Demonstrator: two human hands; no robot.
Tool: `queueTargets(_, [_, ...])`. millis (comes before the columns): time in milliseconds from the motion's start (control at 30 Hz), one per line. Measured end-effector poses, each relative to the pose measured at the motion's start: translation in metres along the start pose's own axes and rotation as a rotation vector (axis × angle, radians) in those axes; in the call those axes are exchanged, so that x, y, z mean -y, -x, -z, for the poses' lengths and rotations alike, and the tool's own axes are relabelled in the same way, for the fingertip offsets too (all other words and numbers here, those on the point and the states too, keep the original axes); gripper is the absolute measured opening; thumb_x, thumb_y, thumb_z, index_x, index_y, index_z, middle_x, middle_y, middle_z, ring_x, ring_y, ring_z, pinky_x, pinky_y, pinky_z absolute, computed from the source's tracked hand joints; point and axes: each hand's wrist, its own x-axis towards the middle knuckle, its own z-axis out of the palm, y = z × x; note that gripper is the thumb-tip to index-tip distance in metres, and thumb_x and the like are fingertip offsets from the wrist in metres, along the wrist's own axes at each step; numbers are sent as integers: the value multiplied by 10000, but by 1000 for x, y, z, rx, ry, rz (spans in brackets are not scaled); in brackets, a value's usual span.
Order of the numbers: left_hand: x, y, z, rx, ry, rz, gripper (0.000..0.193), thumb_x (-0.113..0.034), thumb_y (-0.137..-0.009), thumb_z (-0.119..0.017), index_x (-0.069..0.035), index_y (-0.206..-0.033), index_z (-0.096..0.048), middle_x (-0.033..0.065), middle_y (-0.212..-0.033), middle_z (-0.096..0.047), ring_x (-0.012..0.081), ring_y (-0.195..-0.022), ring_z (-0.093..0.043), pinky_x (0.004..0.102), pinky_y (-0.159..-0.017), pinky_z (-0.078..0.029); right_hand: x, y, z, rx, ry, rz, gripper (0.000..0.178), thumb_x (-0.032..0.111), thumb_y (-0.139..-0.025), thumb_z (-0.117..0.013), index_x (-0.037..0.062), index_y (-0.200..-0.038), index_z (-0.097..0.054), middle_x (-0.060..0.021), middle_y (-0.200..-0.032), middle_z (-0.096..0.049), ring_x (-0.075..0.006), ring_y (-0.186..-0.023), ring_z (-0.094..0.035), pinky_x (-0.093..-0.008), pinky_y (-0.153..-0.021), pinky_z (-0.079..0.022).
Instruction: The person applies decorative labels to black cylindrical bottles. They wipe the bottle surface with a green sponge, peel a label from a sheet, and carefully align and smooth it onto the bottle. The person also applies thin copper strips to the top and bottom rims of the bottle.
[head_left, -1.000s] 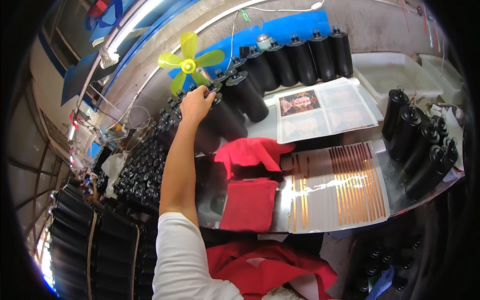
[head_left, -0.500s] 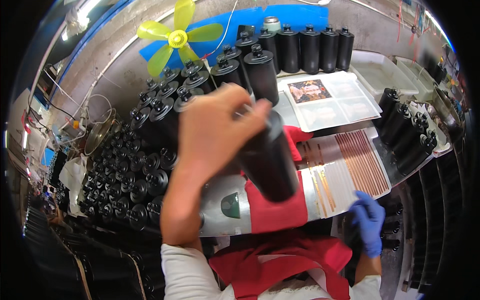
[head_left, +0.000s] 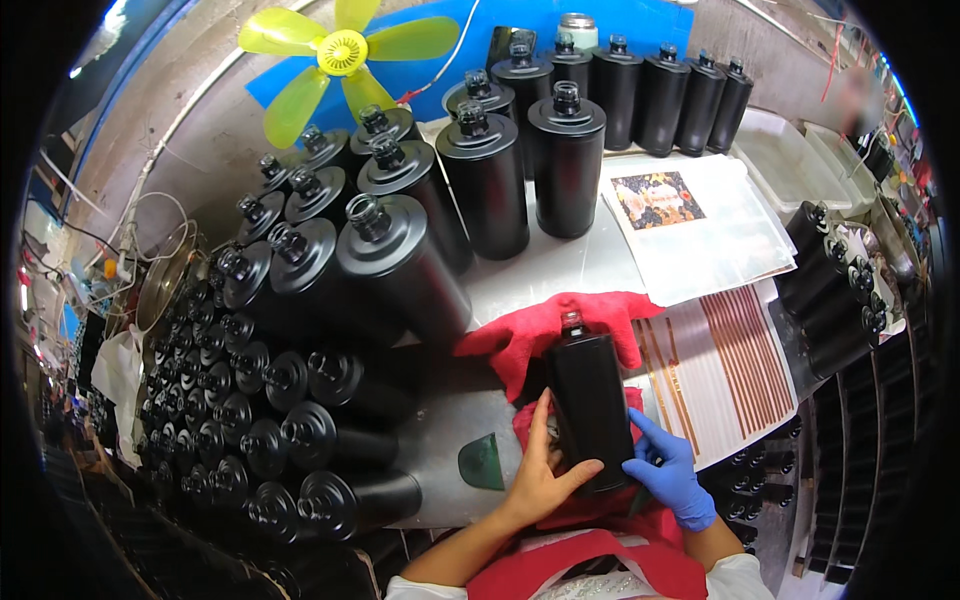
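Matte black bottle (head_left: pixel 592 410), between your hands at the near edge of the metal table (head_left: pixel 430 425): its flat-sided body tapers in view toward a square shoulder and a short, clear, glassy neck, which points away from you. Your bare left hand (head_left: pixel 540 480) holds the lower left side, thumb laid across the front and fingers along the edge. Your right hand (head_left: pixel 672 475), in a smooth blue glove, sets bent fingers and thumb against the right side; whether they close around it cannot be told. Soft, creased red cloth (head_left: pixel 520 345) lies rumpled behind the bottle. Right of it, a glossy sheet (head_left: pixel 720 365) bears narrow, straight coppery strips, near a flat, pale printed sheet (head_left: pixel 700 235). A green rounded plate (head_left: pixel 481 463) lies left of your left hand. Beyond, round-shouldered black cylindrical bottles (head_left: pixel 490 195) stand beneath a fan (head_left: pixel 342 53) with translucent yellow-green blades.
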Motion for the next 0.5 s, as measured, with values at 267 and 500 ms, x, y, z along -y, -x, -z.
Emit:
queueTargets(267, [-3,-25,28,259,306,237,895,-53,-848,-585,-50,-1481,48,130,-1493,-227,225,-1358,-283,344,-1106,-221,13,-3,1,-13,205,199,682,158,-728,-791,33,-1327,-490,-6,-631,-485,-70,-504,-427,-220,-484,-389])
queueTargets(500, [-8,-30,4,-68,93,100,800,-110,-759,-745,0,-1388,-263,106,-1230,-502,192,-1128,-521,327,-991,-397,-6,26,44,-292,-59,-227,407,81,-823,-664,59,-1224,-596,31,-741,-601,-15,-586,-473,-180,-536,-412])
